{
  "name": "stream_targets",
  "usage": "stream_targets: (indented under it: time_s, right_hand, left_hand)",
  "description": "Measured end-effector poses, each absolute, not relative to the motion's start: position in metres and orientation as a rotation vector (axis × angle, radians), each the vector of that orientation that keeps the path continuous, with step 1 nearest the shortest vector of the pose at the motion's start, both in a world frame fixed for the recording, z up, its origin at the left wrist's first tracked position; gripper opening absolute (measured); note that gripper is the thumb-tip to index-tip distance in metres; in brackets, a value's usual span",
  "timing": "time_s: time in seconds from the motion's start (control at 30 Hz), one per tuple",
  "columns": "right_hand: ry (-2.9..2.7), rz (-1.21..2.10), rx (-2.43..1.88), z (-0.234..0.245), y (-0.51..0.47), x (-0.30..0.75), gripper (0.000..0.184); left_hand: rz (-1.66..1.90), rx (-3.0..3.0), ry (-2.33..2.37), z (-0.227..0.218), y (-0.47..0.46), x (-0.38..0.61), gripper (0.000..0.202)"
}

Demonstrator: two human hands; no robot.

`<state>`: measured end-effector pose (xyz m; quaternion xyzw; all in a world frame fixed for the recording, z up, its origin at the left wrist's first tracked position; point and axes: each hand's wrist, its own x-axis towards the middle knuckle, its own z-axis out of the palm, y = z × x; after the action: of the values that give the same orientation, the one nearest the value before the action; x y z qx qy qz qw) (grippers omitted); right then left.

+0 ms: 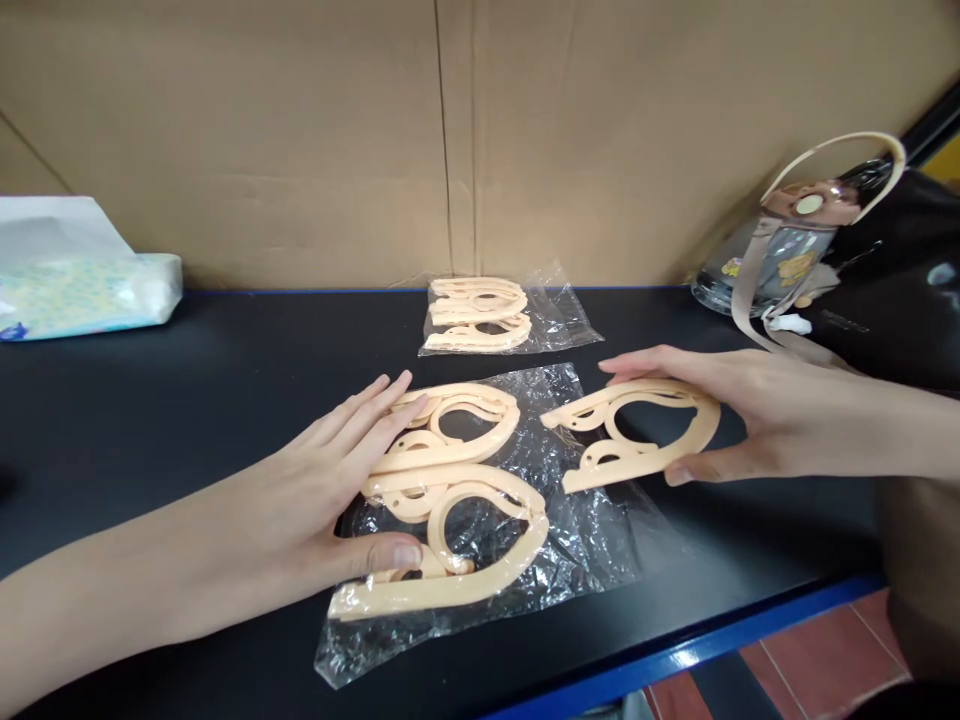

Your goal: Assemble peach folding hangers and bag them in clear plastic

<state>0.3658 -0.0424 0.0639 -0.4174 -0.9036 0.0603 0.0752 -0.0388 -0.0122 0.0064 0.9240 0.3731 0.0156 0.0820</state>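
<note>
A: Head view first: what is in the right hand (742,410)?
B: A curved peach piece (637,430), smooth matte plastic, horseshoe-shaped with cut-out loops. It is pinched between the fingers above and the thumb below, over the right edge of the clear bag (592,540).
A: And the left hand (315,510)?
B: It lies flat with fingers spread, not gripping. The fingers press on the upper of two matching pieces (450,490) and the thumb is on the lower one. Both lie on the crinkled, glossy bag on the black table (150,420).
A: What is behind them?
B: A sealed packet (487,315) of the same shapes (I cannot count how many), against a cardboard wall (300,130).
</note>
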Motion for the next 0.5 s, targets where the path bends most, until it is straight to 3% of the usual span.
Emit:
stream_targets:
  time_s: [0.17,0.4,0.5]
  right_hand:
    - [-2.7,0.318,-1.198,0.061,-0.047,0.351,0.067]
    - [-2.669,0.438,-1.158,0.047,-0.05,0.314,0.061]
    - [-2.603,0.449,-1.084,0.033,-0.049,0.299,0.066]
  left_hand:
    - [0.044,2.778,1.094,0.005,-0.018,-0.036,0.109]
    - [0.349,2.702,1.221,-0.005,-0.032,-0.023,0.101]
    - [0.356,2.705,1.204,-0.009,-0.032,-0.021,0.099]
